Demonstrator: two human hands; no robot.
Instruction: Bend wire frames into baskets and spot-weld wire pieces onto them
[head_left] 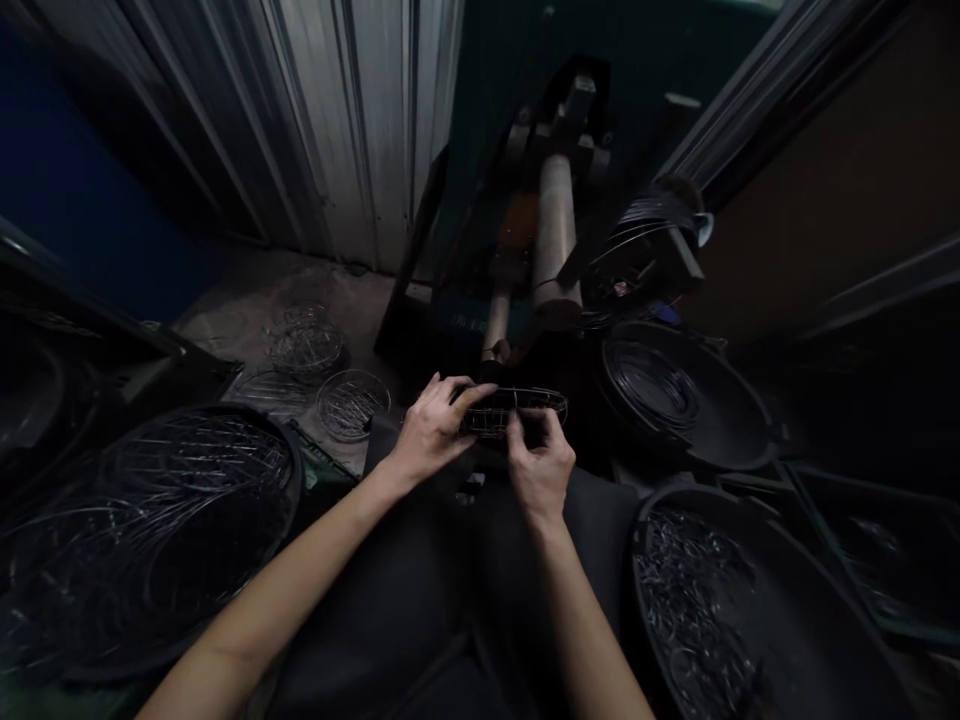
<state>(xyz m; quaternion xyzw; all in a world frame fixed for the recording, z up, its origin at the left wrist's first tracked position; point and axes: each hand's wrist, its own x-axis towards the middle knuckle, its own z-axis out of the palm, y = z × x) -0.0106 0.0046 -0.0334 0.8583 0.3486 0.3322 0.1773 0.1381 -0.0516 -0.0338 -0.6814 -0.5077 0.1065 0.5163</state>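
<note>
My left hand (pixel 433 422) grips the wire basket (pixel 495 422); my right hand (pixel 541 470) pinches a thin wire (pixel 515 398) (loosening could drop it).

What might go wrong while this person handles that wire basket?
The thin wire basket could scratch the right fingers gripping it. The left hand appears close to the metal rod and might bump it. Loose wires in the tub at left might snag the nearby forearm.
</note>
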